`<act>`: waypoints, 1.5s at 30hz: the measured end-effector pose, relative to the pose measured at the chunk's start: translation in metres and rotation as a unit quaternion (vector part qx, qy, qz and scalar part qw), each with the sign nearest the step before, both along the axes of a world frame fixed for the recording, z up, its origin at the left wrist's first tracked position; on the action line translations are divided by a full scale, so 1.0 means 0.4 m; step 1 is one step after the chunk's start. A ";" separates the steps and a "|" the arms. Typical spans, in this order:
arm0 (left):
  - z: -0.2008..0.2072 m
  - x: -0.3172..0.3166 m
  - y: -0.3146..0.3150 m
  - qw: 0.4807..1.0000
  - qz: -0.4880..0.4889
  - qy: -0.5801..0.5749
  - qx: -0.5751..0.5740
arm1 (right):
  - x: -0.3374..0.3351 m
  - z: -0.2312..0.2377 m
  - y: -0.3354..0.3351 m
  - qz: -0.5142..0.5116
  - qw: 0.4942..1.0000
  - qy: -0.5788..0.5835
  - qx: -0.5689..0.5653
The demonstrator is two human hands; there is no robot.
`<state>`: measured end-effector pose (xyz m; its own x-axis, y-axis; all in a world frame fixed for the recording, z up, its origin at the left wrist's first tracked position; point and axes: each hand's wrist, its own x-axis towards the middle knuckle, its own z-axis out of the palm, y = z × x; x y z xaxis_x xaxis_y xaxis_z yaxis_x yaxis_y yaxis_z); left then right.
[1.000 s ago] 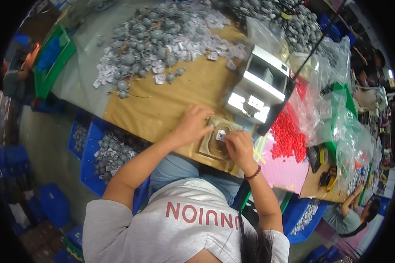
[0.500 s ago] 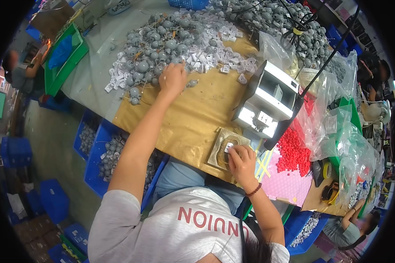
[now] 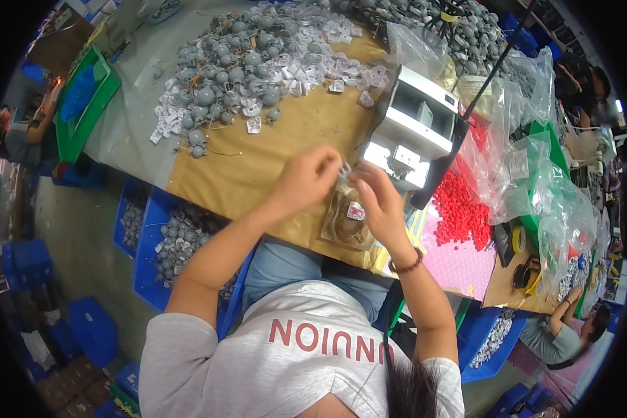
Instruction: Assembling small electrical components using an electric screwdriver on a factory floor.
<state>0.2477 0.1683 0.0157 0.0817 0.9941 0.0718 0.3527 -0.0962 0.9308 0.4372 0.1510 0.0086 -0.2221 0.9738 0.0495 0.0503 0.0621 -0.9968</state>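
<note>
My left hand and right hand meet just above the clear bag at the near edge of the worktop, fingertips of both pinched on one small pale piece between them. The bag lies flat beneath, a red-and-white tag showing inside. The piece is tiny and could slip from my grip, I judge, dropping off the near edge. Just beyond stands the white machine; farther off, the heap of grey round parts.
</note>
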 end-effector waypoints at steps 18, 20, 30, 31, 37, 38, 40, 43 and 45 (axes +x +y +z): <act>-0.054 0.004 -0.170 0.994 -0.088 -0.059 -0.039 | 0.104 0.004 -0.030 0.065 0.956 -0.257 0.123; -0.088 0.019 -0.196 0.994 -0.080 -0.024 -0.073 | 0.109 -0.052 -0.064 0.046 0.916 -0.336 0.213; -0.152 0.057 -0.228 0.986 -0.113 0.120 0.000 | 0.094 -0.089 -0.076 0.111 0.816 -0.478 0.305; -0.152 0.057 -0.228 0.987 -0.113 0.118 0.000 | 0.093 -0.086 -0.079 0.120 0.810 -0.487 0.305; -0.138 0.055 -0.210 0.973 -0.076 0.196 0.091 | 0.093 -0.103 -0.119 0.129 0.795 -0.512 0.299; -0.135 0.064 -0.201 0.961 -0.061 0.234 0.135 | 0.089 -0.106 -0.130 0.121 0.796 -0.512 0.299; -0.134 0.082 -0.194 0.934 -0.066 0.294 0.190 | 0.093 -0.111 -0.132 0.106 0.808 -0.488 0.311; -0.158 0.105 -0.192 0.910 -0.116 0.338 0.209 | 0.134 -0.121 -0.107 0.088 0.865 -0.394 0.299; -0.172 0.104 -0.188 0.909 -0.131 0.338 0.205 | 0.197 -0.128 -0.100 0.066 0.923 -0.307 0.224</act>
